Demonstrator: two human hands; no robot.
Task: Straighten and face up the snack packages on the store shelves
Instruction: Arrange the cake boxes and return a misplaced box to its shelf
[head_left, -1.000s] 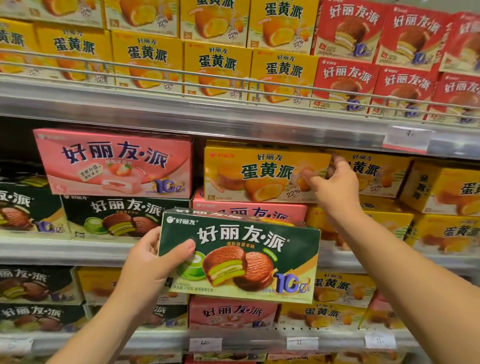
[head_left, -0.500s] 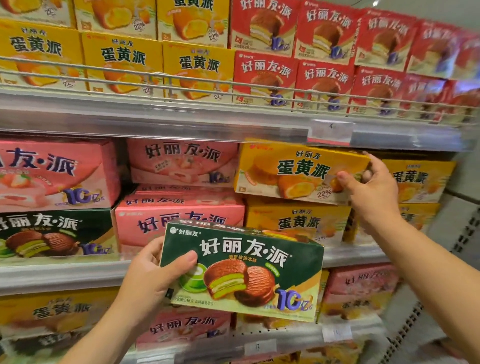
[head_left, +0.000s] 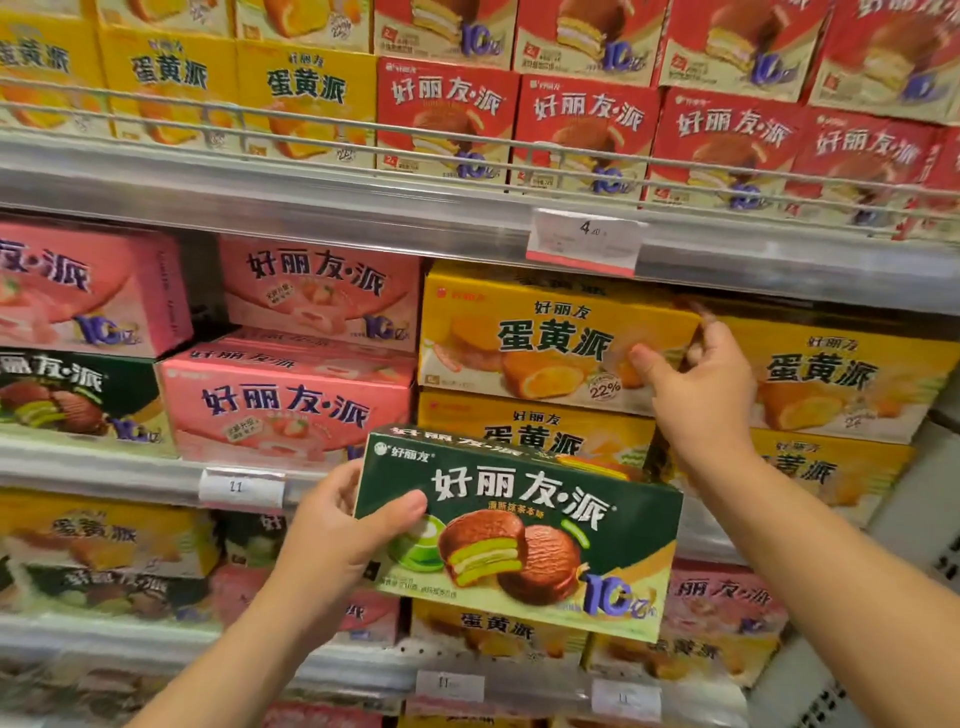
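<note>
My left hand (head_left: 337, 525) grips the left end of a dark green pie box (head_left: 524, 535), thumb on its front, held in front of the middle shelf with its face toward me. My right hand (head_left: 696, 379) holds the right end of a yellow egg-yolk pie box (head_left: 540, 338) on top of the stack on the middle shelf; the thumb lies on its front and the fingers reach round its right edge. That box sits slightly skewed, its right end forward. Another yellow box (head_left: 524, 431) lies under it.
Pink strawberry boxes (head_left: 291, 405) and green boxes (head_left: 72, 395) fill the middle shelf to the left, more yellow boxes (head_left: 831, 374) to the right. Red boxes (head_left: 587, 130) and yellow ones stand behind a wire rail above. A price tag (head_left: 584, 239) hangs on the upper shelf edge (head_left: 311, 208).
The view has shifted right and closer to the shelf. My right hand stays on the yellow box's right end, and that box has shifted slightly. The green box remains in my left hand.
</note>
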